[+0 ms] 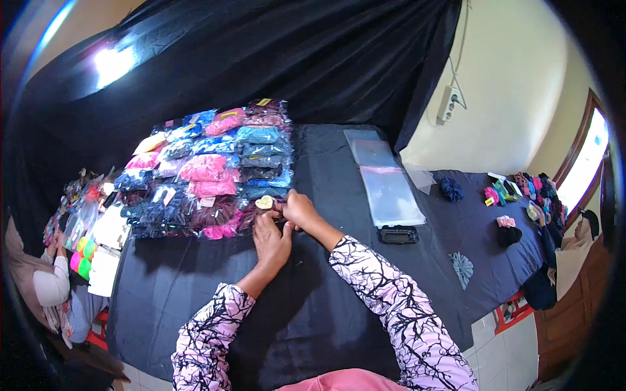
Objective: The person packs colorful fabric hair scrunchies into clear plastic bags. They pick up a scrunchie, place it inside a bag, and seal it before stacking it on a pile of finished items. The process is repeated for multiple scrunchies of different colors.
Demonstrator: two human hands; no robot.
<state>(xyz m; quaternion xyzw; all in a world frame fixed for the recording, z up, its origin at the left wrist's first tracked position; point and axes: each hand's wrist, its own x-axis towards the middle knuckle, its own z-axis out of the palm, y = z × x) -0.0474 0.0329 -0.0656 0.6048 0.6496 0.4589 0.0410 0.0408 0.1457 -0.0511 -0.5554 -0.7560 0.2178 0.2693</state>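
At the front right corner of a spread of clear plastic packets, both hands are on a dark maroon packet [252,213] with a cream heart-shaped tag [264,202]. My left hand [272,239] holds its near edge, the fingertips partly hidden. My right hand [299,209] pinches its right end, thumb close to the left hand. Behind it lie rows of packets with gathered fabric items inside, among them a pink packet [203,167], a light blue packet [258,134] and a navy packet [168,203]. Several bear small labels.
Flat clear plastic bags [391,193] lie right of my hands, beside a black ornate tray [398,234]. A co-worker [49,281] sits at left, another [574,254] at right by a side table with a navy scrunchie [451,189]. A power strip [448,103] hangs on the wall.
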